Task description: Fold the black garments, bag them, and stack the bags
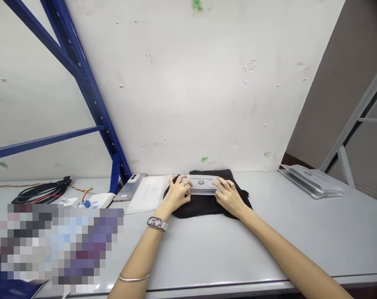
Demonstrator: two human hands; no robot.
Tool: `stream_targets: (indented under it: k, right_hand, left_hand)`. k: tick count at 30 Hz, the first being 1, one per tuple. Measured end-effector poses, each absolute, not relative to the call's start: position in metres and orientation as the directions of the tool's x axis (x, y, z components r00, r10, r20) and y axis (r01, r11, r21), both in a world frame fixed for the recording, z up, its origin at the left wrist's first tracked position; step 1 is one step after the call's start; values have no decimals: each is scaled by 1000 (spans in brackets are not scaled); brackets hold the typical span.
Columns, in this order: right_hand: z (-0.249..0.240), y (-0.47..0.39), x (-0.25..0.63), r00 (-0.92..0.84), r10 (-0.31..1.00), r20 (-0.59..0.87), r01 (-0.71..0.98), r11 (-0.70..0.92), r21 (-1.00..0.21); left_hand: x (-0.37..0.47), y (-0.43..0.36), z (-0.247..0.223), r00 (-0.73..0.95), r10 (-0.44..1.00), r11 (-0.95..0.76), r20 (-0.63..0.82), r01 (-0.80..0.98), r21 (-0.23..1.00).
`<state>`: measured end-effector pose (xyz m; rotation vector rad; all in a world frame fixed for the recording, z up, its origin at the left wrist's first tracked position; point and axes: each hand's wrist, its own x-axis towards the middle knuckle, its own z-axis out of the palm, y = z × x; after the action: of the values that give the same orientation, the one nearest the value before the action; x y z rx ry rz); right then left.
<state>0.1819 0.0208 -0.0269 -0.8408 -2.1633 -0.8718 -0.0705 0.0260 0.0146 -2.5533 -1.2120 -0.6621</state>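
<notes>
Both hands grip a white printed package [201, 185] with dark lettering and a round logo, its text upside down from my side. Its left end is in my left hand [178, 193], with the fingers curled over it. At the right end, my right hand [228, 197] has its fingertips on the top and its thumb near the front edge. Beneath the package and both hands lies a black folded cloth [194, 211]. Left of the cloth is a flat, whitish translucent bag [146, 195], partly covered by it. A smartphone [129, 189] lies beside that bag, camera side up.
On the right of the table [213, 249] rests a stack of flat white packages [311, 180]. Black cable [45, 190] and a white power strip [99, 201] occupy the left, near a blue metal post [91, 91]. A white wall [191, 91] stands behind; the lower left is pixelated.
</notes>
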Motion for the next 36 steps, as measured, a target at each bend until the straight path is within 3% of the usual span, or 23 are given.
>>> stream_targets:
  k: [12, 26, 36]
  right_hand:
    - [-34, 27, 192, -582, 311, 751, 742, 580, 335]
    - [-32, 26, 196, -562, 377, 736, 741, 624, 246]
    - [-32, 24, 191, -647, 308, 698, 679, 648, 344]
  left_hand:
    - [-86, 30, 17, 544, 723, -622, 426, 781, 59]
    - [-87, 27, 20, 527, 741, -623, 416, 771, 133]
    - [-65, 25, 12, 521, 632, -633, 574, 774, -4]
